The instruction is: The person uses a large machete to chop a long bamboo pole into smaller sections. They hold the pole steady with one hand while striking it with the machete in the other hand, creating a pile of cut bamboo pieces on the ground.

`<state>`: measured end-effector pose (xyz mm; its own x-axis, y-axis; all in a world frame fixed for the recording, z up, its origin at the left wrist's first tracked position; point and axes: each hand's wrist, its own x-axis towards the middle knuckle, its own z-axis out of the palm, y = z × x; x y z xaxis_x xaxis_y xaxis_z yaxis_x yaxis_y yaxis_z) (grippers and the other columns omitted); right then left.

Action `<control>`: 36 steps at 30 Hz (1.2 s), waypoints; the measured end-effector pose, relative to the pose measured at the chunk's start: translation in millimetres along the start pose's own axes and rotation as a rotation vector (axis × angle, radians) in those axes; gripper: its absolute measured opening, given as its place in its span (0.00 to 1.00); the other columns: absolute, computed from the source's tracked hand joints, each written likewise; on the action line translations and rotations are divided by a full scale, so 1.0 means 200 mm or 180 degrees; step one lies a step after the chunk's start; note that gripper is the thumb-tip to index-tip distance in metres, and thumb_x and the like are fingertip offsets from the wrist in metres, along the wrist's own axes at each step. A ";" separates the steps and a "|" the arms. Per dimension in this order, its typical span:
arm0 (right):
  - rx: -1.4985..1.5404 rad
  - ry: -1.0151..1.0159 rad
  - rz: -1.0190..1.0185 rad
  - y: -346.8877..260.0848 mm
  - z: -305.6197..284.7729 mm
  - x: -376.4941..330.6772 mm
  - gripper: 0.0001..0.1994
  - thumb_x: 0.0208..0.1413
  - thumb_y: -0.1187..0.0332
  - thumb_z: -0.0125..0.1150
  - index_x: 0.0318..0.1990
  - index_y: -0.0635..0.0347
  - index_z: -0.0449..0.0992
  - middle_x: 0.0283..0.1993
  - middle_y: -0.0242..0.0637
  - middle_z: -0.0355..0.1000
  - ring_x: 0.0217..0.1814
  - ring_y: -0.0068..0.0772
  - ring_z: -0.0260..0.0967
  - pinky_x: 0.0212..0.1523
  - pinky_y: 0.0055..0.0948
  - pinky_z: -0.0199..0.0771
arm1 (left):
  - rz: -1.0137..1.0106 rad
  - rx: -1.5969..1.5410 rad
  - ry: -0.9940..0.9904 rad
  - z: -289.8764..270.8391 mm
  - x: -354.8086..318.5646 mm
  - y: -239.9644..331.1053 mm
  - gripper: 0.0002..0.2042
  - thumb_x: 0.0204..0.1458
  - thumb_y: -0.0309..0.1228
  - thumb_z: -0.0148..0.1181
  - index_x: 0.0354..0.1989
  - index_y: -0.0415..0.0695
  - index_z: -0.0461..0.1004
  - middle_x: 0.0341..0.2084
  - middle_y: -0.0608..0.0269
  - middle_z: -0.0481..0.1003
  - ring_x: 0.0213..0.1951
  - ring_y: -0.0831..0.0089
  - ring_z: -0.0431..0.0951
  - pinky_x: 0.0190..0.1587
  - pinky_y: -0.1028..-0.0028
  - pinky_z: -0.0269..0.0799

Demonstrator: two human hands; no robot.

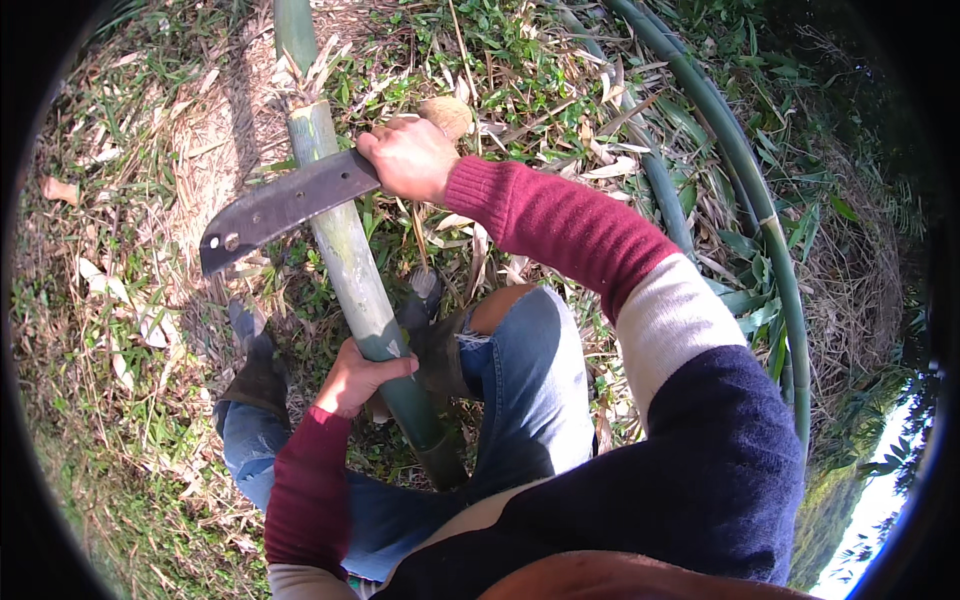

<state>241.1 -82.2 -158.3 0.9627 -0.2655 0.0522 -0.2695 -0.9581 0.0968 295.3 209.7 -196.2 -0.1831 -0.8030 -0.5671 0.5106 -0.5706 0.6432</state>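
My right hand (408, 158) is closed round the handle of a machete (278, 207), whose wooden butt sticks out beyond the fist. The wide dark blade, with a few small holes in it, points left and lies across the upper part of a thick bamboo pole (352, 275). Whether the edge touches the bamboo, I cannot tell. Lower down, my left hand (358, 378) grips the pole, thumb over its top. The pole slants from the cut, pale upper end to its green lower end between my legs. Just past the cut end is another green bamboo length (294, 35).
Long green bamboo stalks (745, 165) curve along the right side. Dry leaves, husks and low green plants cover the ground. My jeans-clad knee (540, 350) and dark boots (262, 370) are close beside the pole. A brown husk piece (60, 191) lies at far left.
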 end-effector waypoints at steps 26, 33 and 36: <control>0.0198 -0.0561 0.0390 0.05 -0.09 -0.01 0.11 0.58 0.63 0.54 0.35 0.63 0.75 0.25 0.45 0.78 0.31 0.44 0.81 0.30 0.43 0.81 | -0.0001 0.0252 0.0003 -0.01 0.01 -0.01 0.16 0.48 0.27 0.71 0.43 0.34 0.76 0.35 0.56 0.82 0.38 0.69 0.82 0.47 0.69 0.78; -0.0295 -0.0640 0.0910 0.22 -0.17 0.10 0.11 0.59 0.66 0.51 0.40 0.63 0.76 0.31 0.43 0.80 0.33 0.43 0.81 0.34 0.42 0.81 | 0.0048 0.0265 0.0686 0.08 0.03 -0.09 0.14 0.45 0.26 0.72 0.38 0.34 0.78 0.30 0.60 0.81 0.31 0.73 0.81 0.36 0.72 0.78; 0.0010 -0.0986 0.1321 -0.01 -0.24 0.05 0.11 0.57 0.69 0.50 0.41 0.65 0.76 0.35 0.47 0.81 0.36 0.44 0.82 0.37 0.42 0.81 | 0.0178 0.0530 0.0984 0.11 0.04 -0.10 0.13 0.43 0.28 0.71 0.34 0.34 0.79 0.27 0.60 0.80 0.29 0.74 0.80 0.34 0.70 0.76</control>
<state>249.9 -78.6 -110.9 0.7370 -0.6420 -0.2114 -0.6305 -0.7657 0.1274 265.9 211.3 -202.0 0.1174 -0.7583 -0.6412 0.3640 -0.5679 0.7383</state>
